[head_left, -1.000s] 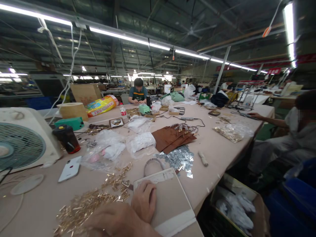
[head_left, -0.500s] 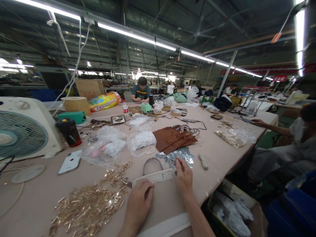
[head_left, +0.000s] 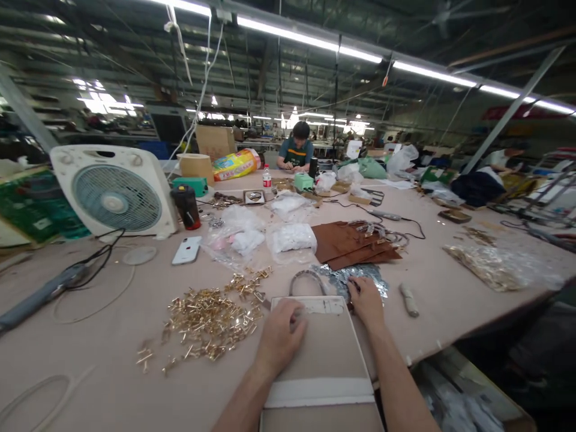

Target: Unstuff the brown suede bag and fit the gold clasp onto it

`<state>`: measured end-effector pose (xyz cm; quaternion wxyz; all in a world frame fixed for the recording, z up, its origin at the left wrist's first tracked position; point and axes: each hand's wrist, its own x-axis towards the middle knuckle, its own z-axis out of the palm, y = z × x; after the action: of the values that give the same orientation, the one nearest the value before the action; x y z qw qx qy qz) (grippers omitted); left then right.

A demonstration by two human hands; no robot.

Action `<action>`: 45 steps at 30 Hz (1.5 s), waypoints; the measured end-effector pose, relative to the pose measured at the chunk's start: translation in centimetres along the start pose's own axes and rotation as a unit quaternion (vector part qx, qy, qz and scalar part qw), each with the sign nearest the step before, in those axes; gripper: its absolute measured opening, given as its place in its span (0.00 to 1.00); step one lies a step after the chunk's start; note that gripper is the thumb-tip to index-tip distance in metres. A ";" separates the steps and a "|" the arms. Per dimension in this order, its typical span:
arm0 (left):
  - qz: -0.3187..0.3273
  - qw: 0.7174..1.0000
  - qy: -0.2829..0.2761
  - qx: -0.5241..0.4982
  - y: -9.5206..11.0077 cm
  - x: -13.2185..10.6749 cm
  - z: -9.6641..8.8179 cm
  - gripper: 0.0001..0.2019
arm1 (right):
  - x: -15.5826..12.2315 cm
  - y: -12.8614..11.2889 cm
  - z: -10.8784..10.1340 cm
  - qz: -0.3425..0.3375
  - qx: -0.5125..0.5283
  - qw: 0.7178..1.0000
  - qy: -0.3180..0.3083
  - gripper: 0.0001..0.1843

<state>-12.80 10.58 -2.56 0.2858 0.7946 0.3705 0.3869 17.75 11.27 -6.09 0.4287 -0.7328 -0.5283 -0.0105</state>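
A flat beige bag panel with pale bands lies in front of me, a curved handle standing out past its far edge. My left hand rests on the panel's far left part, fingers curled; whatever they hold is hidden. Beyond the far right corner, my right hand reaches the near edge of a pile of thin silver metal plates. Its fingertips are pinched together, and any piece between them is too small to make out. Left of the panel spreads a heap of gold metal buckles.
Brown leather-like pieces with handles lie behind the plates, beside a white plastic-wrapped bundle. A small rolled bundle is on the right. A phone, a dark bottle and a fan stand left. A person sits across the table.
My view has swung left, showing the whole fan. My right hand has moved from the panel's far right corner to the plate pile. The left hand stays on the panel.
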 end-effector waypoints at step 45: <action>0.103 0.963 -0.077 0.235 4.6 4.6 8.1 0.07 | -6.1 -2.6 -1.4 0.075 0.280 0.956 -0.043 0.19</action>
<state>-2.50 10.36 -1.69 0.0771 0.9006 0.3441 0.2540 13.62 5.91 -6.45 0.5933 -0.6208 -0.4712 0.2015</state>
